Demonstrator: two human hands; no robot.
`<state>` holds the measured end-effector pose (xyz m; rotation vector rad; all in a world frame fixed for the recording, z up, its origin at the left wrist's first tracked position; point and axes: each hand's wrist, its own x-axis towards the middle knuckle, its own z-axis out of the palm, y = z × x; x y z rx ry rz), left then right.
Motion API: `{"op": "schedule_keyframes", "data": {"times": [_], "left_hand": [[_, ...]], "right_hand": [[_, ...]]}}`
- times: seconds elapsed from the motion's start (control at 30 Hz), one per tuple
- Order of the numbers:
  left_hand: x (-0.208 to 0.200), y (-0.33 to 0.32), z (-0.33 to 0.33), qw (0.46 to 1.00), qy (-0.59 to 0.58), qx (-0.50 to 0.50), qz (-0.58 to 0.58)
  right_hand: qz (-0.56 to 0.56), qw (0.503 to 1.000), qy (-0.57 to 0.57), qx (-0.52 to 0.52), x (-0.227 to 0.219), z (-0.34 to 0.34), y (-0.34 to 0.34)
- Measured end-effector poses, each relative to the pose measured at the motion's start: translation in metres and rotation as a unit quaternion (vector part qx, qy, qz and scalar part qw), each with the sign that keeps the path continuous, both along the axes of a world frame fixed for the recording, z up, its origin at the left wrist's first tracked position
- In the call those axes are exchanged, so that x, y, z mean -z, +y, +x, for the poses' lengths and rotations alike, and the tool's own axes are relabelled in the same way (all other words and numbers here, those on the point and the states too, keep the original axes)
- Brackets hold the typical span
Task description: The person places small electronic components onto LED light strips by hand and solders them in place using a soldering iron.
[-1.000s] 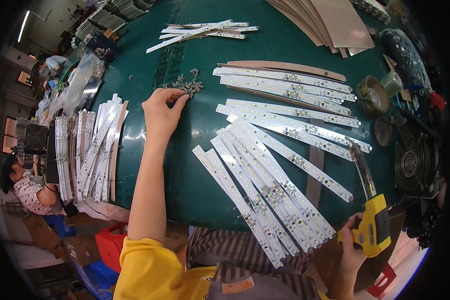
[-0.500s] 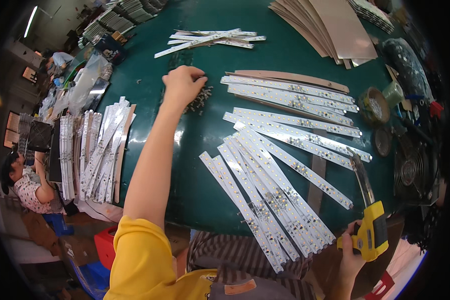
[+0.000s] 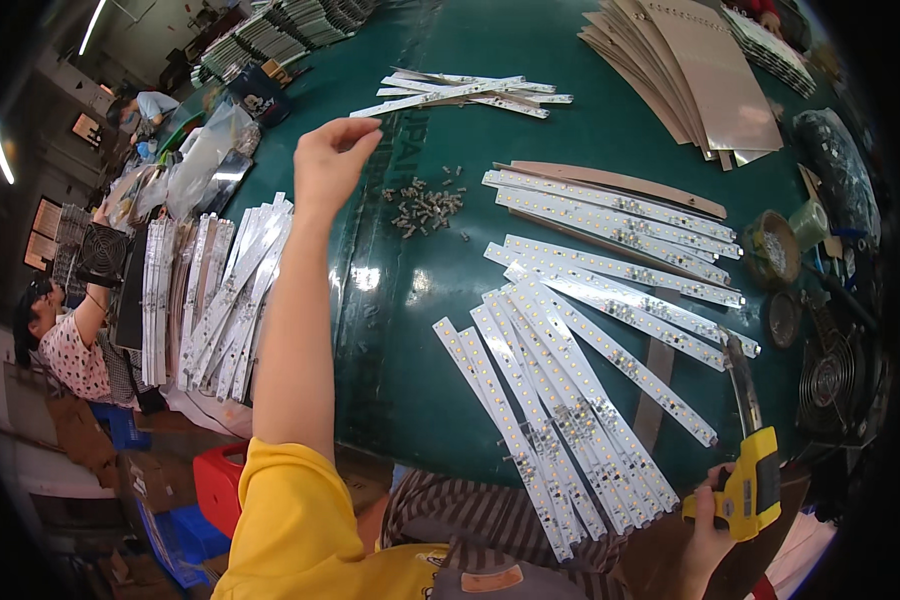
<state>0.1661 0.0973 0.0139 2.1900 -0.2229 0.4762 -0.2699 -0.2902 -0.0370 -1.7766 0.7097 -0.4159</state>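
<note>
Hovering above the green counter [image 3: 390, 360], the left hand [image 3: 328, 165] has its fingers pinched together at the tips; whether they hold a screw, I cannot tell. Small screws [image 3: 425, 205] lie scattered at its four o'clock, just beside it. Down at five o'clock, the right hand [image 3: 708, 525] wraps tight around a yellow electric screwdriver [image 3: 750, 470], beside fanned white LED strips [image 3: 560, 410].

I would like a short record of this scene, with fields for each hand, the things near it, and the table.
Left hand: raised above the table, fingers pinched together; whether it holds anything cannot be told
Nearest to it: pile of small screws
Right hand: grips a yellow electric screwdriver
Beside it: fanned white LED strips
Table: dark green top
Far side: stacked brown boards
</note>
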Motion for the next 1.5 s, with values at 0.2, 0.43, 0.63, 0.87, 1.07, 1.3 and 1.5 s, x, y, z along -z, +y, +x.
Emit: {"op": "schedule_keyframes", "data": {"times": [0.2, 0.43, 0.63, 0.87, 1.07, 1.3, 1.5], "left_hand": [[0.012, 0.054, 0.013, 0.98, -0.041, -0.139, 0.134], [0.042, 0.006, -0.016, 0.972, -0.1, -0.024, 0.214], [0.043, -0.046, -0.004, 0.985, -0.014, 0.071, 0.158], [0.035, -0.042, 0.018, 0.96, 0.022, 0.139, 0.242], [0.034, -0.057, 0.014, 0.968, 0.057, 0.13, 0.205], [0.022, -0.059, 0.012, 0.957, 0.097, 0.127, 0.242], [0.014, -0.096, -0.045, 0.986, 0.061, 0.129, 0.089]], "right_hand": [[0.0, 1.0, -0.009, 0.01, 0.001, -0.001, 0.002], [0.01, 1.0, -0.007, 0.009, 0.001, 0.003, 0.007], [-0.021, 0.999, -0.007, 0.023, 0.004, 0.0, 0.001], [0.029, 0.999, 0.038, 0.015, -0.002, -0.002, 0.001], [0.003, 0.998, -0.012, 0.059, 0.007, -0.001, 0.001], [0.001, 0.999, -0.04, 0.015, 0.007, -0.005, -0.004], [0.001, 0.999, -0.028, 0.024, 0.005, -0.002, -0.003]]}}
